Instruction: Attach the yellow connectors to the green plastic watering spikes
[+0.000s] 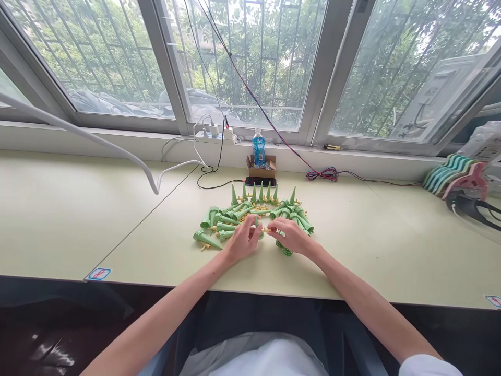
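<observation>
A heap of green plastic cones (pixel 225 216) with small yellow pieces lies on the pale green table (pixel 352 245). Several cones (pixel 254 193) stand upright in a row behind the heap. My left hand (pixel 242 241) is closed around a green cone at the heap's near edge. My right hand (pixel 291 235) pinches a small yellow piece right beside it, the fingertips of both hands almost meeting. More green cones lie under my right hand.
A water bottle (pixel 258 148) stands in a small cardboard box (pixel 261 167) by the window sill, with a black phone (pixel 260 181) in front. A white cable (pixel 117 151) and red-blue wires (pixel 323 174) cross the table. Teal and pink foam parts (pixel 456 175) sit far right.
</observation>
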`<state>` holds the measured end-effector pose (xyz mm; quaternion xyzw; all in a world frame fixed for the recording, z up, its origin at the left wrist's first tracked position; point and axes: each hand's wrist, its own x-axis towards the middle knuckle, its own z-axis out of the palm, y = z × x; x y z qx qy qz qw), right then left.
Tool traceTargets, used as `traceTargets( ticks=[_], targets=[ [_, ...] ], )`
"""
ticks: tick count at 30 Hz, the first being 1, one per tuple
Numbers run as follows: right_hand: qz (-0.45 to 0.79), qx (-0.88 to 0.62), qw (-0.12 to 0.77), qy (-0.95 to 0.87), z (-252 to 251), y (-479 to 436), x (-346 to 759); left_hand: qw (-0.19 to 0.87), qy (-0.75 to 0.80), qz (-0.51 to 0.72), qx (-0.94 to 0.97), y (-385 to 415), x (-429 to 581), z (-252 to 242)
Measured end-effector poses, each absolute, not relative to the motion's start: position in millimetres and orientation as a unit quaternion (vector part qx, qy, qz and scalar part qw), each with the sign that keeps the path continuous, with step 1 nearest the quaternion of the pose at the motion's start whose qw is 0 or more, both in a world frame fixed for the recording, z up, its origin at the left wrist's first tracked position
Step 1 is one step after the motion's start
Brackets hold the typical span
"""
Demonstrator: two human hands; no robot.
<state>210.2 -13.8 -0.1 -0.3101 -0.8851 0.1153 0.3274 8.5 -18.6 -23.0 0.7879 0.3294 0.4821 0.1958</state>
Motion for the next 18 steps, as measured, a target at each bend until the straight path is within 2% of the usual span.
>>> traceTargets(
  ticks=[18],
  targets=[
    [0.08,-0.319,0.307,-0.893,-0.2,-13.6,210.7,0.203,0.34,0.483,0.781,-19.1,9.2,-23.3]
  ],
)
